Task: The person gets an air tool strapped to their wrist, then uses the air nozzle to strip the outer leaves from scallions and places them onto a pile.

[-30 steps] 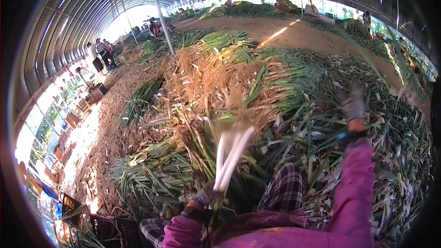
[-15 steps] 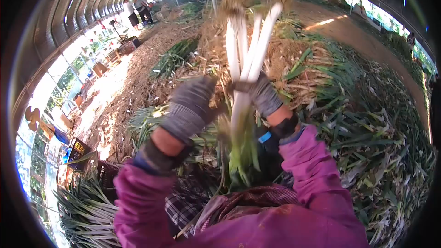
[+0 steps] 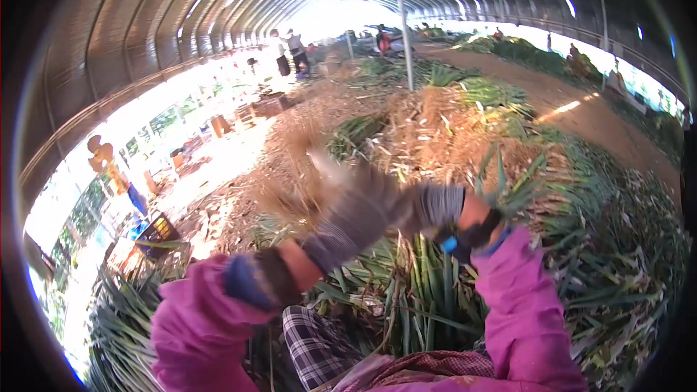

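My left hand (image 3: 356, 214), in a grey striped glove, is closed around a bunch of long green onions. The bunch lies sideways in front of me, its brown roots (image 3: 290, 189) to the left and a bit of white stalk (image 3: 330, 167) showing above the glove. Against the left hand is my right hand (image 3: 430, 207), gloved too and closed on the same bunch; its fingertips are hidden and blurred. Blurred green leaves (image 3: 512, 199) stick out to the right beyond that wrist. Below the hands lie more green onion leaves (image 3: 428, 290).
A large heap of green onions (image 3: 617, 247) spreads along the right. Another pile (image 3: 131, 319) lies at lower left, near a dark crate (image 3: 156, 232). A metal pole (image 3: 401, 29) stands ahead. Two people (image 3: 294, 51) stand farther off on the left, under the arched roof.
The onions, upright before with roots up, have swung sideways with the roots to the left. My left hand, apart from them earlier, has closed on the bunch. The view has tipped up.
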Action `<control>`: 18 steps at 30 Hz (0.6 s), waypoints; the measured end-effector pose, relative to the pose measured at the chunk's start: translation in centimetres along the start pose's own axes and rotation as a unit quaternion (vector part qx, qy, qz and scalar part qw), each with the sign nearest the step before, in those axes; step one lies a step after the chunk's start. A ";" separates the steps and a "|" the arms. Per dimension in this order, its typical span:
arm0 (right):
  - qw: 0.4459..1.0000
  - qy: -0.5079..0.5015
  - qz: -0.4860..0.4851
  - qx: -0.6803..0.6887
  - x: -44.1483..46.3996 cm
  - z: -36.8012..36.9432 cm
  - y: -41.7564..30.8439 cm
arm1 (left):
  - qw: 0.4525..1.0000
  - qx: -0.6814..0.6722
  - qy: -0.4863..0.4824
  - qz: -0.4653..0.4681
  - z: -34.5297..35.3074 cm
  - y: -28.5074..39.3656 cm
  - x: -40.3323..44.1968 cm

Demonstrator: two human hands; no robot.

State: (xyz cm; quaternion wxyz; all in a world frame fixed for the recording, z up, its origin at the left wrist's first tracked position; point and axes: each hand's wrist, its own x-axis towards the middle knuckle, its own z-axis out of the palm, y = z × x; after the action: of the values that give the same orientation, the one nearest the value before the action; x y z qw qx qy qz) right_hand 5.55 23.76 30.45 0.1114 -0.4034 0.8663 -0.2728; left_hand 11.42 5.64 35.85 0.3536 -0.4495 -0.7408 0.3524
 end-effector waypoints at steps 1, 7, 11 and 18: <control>0.999 -0.018 0.028 -0.019 0.2 3.0 2.2 | 0.929 -0.197 -0.280 -0.141 -2.2 1.1 1.9; 0.940 0.328 0.060 0.074 -4.2 20.3 8.1 | 0.977 -0.208 -0.041 0.010 15.1 18.2 -2.3; 0.789 0.512 0.171 0.293 -8.4 32.0 11.4 | 0.941 -0.271 -0.201 0.017 16.6 21.0 0.3; 0.233 0.505 -0.030 0.830 -8.1 31.1 13.1 | 0.961 -0.204 -0.157 -0.095 4.9 16.3 0.5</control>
State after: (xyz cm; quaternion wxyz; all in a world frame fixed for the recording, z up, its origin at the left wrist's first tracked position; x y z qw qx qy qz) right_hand 15.28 24.92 -2.88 -0.0851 0.1100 0.0198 -0.9901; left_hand 13.95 10.74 19.74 0.1651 -0.3784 -0.8828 0.2243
